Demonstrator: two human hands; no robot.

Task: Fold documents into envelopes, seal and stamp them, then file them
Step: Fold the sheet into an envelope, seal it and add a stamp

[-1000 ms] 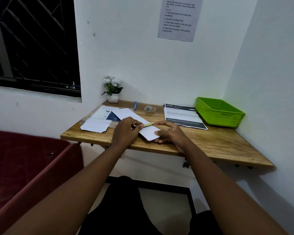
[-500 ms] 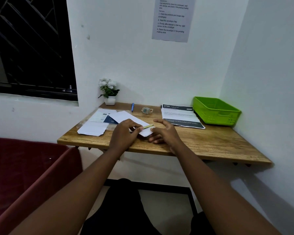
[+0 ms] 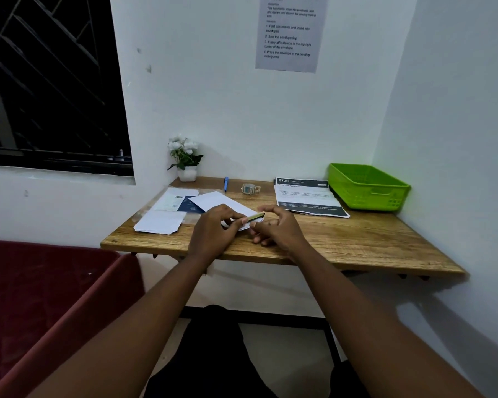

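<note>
My left hand [image 3: 213,229] pinches the green strip [image 3: 256,216] – long axis pointing right twd my relaxed right hand [image 3: 276,229] – over the envelope [image 3: 222,201].

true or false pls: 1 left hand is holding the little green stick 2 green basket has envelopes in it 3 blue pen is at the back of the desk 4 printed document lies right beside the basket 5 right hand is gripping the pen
1. True: the left hand pinches the green stick over the white envelope.
2. False: the green basket shows nothing inside from this view.
3. True: the blue pen lies near the wall, between the flower pot and the tape roll.
4. True: the printed document lies just left of the basket.
5. False: the right hand rests by the envelope's near end, away from the pen.
</note>
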